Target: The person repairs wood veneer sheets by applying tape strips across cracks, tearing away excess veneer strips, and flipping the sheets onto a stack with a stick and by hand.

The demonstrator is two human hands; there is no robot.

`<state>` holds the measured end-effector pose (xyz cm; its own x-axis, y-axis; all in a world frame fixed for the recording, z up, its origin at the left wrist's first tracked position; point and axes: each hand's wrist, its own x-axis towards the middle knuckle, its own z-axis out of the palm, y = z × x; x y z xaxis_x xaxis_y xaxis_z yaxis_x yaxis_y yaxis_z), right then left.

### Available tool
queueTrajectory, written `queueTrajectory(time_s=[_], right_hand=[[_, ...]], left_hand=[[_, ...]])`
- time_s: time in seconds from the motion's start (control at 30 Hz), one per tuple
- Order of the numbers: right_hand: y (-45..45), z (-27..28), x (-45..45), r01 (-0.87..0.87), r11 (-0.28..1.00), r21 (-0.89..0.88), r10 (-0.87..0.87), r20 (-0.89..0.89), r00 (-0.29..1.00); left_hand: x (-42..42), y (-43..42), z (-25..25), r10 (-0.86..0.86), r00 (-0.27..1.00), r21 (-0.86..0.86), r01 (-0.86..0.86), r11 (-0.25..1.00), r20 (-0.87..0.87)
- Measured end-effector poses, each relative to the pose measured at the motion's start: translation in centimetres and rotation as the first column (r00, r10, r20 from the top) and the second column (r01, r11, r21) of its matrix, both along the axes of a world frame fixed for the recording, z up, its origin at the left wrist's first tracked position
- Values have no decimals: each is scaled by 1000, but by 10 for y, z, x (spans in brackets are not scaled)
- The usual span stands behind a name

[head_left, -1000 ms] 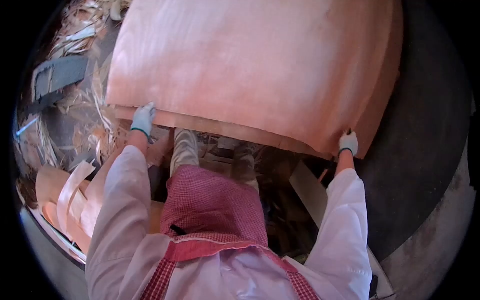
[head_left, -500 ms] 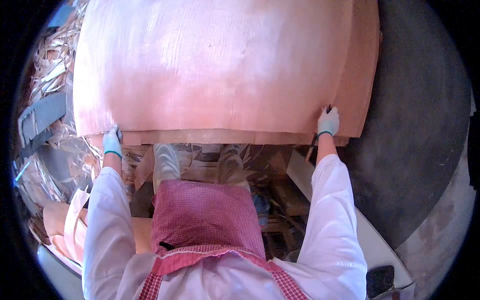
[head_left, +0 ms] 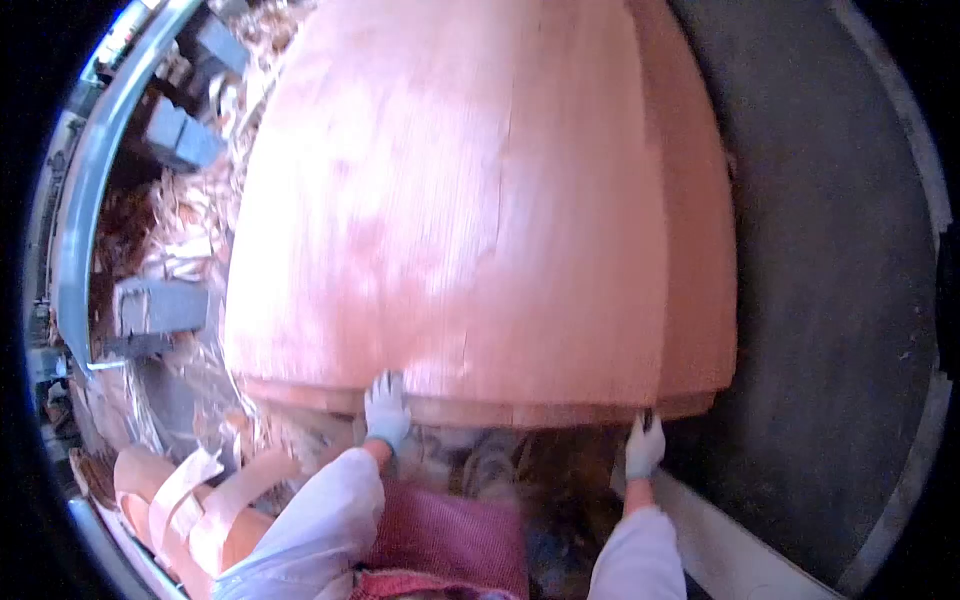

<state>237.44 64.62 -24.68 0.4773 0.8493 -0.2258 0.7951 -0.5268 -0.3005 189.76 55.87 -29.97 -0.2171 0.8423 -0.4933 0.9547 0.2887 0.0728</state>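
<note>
A large stack of reddish wood veneer sheets [head_left: 480,250] lies in front of me, with the top sheet's right edge short of the sheets below. My left hand [head_left: 388,408], in a pale glove, lies on the stack's near edge with its fingers stretched over the top sheet. At the near edge further right, close to the top sheet's right corner, my right hand [head_left: 645,448] is closed, also gloved. A small dark object [head_left: 647,413] shows at its fingertips; its kind is too small to tell.
Veneer scraps [head_left: 190,220] litter the floor on the left, among grey blocks [head_left: 165,305] and a metal rail [head_left: 85,230]. Curled veneer strips [head_left: 200,510] lie at lower left. Dark flooring [head_left: 820,250] runs along the right, and a pale board [head_left: 720,525] lies at lower right.
My left hand has moved right along the near edge, from gripping near the left corner to lying flat. My right hand has drawn back to the near edge. The view has shifted.
</note>
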Motion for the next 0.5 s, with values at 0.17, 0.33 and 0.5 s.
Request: queueTrajectory(time_s=[0.17,0.33,0.5], right_hand=[[-53,16,111,233,962,-140,-197,235,952],[-31,73,172,212,977,4,-195,418,888],[23,135,122,76,991,109,-109,344,933]], left_hand=[[-12,9,-17,19,999,-200,-10,980,42],[-9,21,-12,60,996,-250,-42,967,65],[-19,15,-21,13,997,-183,1,983,78]])
